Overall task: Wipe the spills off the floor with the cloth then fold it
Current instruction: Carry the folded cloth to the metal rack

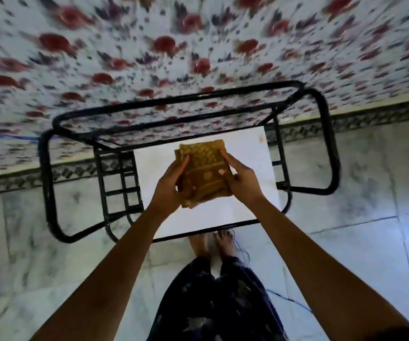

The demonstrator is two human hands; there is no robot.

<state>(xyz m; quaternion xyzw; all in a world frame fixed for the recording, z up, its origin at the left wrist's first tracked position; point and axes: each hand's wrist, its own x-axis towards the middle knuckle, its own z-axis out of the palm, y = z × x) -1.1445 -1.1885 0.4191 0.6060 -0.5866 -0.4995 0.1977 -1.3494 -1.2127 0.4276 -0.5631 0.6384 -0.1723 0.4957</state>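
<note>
A mustard-yellow patterned cloth [204, 172], folded into a small thick square, is held above the white top of a small table [247, 153]. My left hand [171, 183] grips its left edge with the thumb on top. My right hand [240, 179] holds the right edge, thumb pressed on the cloth's face. Both arms reach forward from the bottom of the view. The grey marble floor [346, 193] around the table looks dry; I see no spill on it.
The table has a black tubular metal frame [48, 188] with grid sides. Behind it is a bed with a red-and-purple floral sheet [149, 52]. My bare feet [214, 243] stand at the table's near edge. A thin blue cord [289, 300] lies on the floor at right.
</note>
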